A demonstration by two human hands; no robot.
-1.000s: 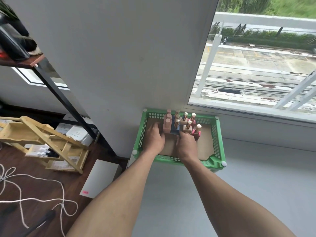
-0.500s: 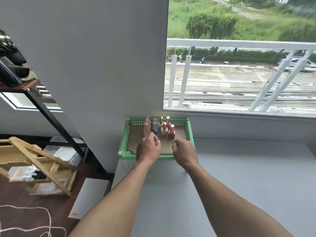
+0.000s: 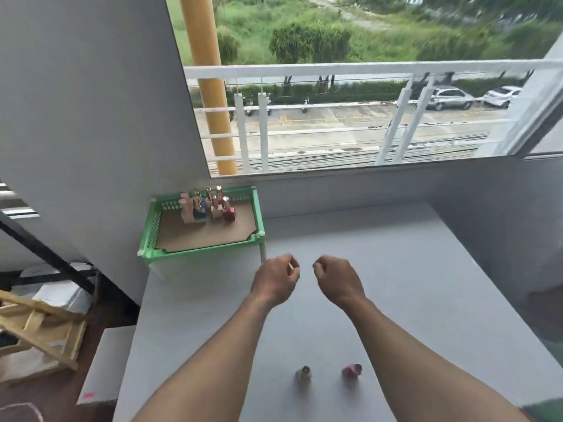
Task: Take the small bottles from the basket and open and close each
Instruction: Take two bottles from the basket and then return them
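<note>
The head view shows both forearms stretched over the grey desk (image 3: 396,254), the left hand (image 3: 275,280) and right hand (image 3: 338,280) side by side, knuckles up, fingers curled loosely in; whether they pinch anything, I cannot tell. Small bottles (image 3: 207,205) stand clustered in the green basket (image 3: 195,252) at the desk's far left corner. Two more, one clear bottle (image 3: 303,374) and one red bottle (image 3: 351,370), stand near the desk's front edge between the forearms, with no writing legible.

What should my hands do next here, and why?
Probably reach forward to the green basket and pick one small bottle from the cluster standing at its back. Both the left hand and right hand look loosely curled and apparently empty over the table, short of the basket.
</note>
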